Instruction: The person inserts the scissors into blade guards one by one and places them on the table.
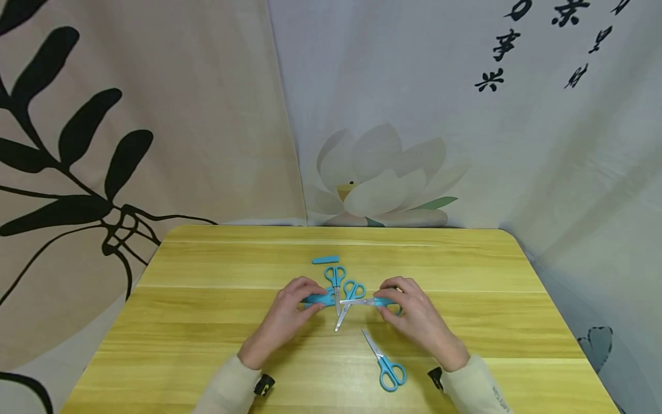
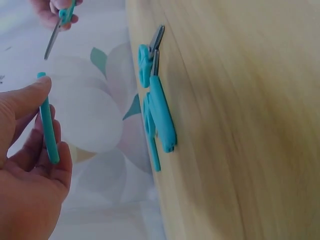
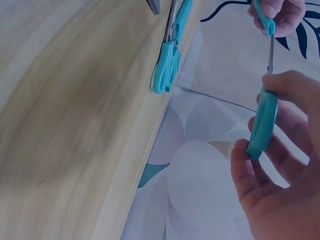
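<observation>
Left hand point(image 1: 288, 313) pinches blue cover point(image 1: 323, 299); right hand point(image 1: 414, 310) pinches scissors point(image 1: 368, 301), both above table point(image 1: 207, 322), midway between left and right edges. Step seems aligning: blade tip point(image 2: 47, 56) just apart from cover; next move calls for straight, gentle approach.

Raised blue-handled scissors point(image 3: 266, 117), blades together, tip near a slim, raised blue sheath point(image 2: 47, 125).

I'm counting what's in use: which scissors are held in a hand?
The scissors in the right hand, blades pointing toward the left hand; the other three pairs lie on the table.
</observation>
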Motion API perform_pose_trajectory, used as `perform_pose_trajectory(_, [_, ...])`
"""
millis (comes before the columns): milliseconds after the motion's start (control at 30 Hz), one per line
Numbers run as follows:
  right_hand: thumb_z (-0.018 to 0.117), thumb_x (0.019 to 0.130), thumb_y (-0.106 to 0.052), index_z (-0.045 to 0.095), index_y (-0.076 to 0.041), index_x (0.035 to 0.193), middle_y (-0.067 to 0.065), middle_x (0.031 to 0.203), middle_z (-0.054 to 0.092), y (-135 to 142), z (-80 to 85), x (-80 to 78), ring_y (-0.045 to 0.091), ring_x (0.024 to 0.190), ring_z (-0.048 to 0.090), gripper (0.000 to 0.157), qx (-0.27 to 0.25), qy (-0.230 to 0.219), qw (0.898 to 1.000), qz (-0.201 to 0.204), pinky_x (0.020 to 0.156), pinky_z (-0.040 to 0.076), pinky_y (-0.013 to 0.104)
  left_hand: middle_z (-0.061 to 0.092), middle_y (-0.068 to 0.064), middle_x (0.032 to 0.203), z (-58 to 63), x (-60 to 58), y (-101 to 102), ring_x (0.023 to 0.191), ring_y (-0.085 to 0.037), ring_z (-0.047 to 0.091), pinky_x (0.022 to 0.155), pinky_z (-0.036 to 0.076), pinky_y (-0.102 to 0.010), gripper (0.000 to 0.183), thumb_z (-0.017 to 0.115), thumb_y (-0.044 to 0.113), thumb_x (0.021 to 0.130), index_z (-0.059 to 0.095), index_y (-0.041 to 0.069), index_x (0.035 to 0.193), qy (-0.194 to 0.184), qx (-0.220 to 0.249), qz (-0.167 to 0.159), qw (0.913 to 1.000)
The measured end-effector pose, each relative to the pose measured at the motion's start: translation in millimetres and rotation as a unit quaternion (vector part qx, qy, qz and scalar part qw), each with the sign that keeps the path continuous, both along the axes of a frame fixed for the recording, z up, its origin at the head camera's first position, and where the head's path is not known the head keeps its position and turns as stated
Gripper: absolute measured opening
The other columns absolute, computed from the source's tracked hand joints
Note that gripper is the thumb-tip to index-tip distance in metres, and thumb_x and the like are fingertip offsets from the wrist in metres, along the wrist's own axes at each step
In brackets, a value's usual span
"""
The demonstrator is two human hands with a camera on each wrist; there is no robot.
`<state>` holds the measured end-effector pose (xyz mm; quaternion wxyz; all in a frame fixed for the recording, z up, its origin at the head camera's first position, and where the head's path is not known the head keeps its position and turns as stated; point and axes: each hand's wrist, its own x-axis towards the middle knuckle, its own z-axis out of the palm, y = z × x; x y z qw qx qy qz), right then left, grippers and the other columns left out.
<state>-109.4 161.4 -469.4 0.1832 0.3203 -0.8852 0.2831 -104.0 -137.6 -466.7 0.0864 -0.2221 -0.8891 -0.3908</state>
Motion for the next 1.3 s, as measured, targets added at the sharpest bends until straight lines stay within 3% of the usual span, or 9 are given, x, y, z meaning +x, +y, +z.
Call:
perform_pose_trajectory(867, [0.091,0.079,-0.01,0.079,-0.013,0.101,0.0,0.111,0.066,-8.7,3.0,3.1,0.021,0.102,0.058,0.026,0.009,-0.001,1.0,-0.013,0.083,0.054,0.038,0.065,0.003,0.11,-0.7,3.9,13.6,0.105,-0.019,0.061,0.087,0.057,-0.032,0.024,0.084,0.005,0.086,0.079,0.011,0.109,-0.009,0.008,-0.006,0.9999])
perform_pose_trajectory(1300, [0.091,0.079,-0.012,0.08,-0.014,0.098,-0.002,0.109,0.065,-13.6,4.3,3.1,0.019,0.1,0.056,0.021,0.012,-0.014,1.0,-0.017,0.082,0.054,0.036,0.066,0.002,0.108,-5.7,1.2,17.5,0.104,-0.019,0.062,0.086,0.056,-0.032,0.024,0.084,0.006,0.086,0.079,0.01,0.108,0.02,0.008,-0.022,0.9995])
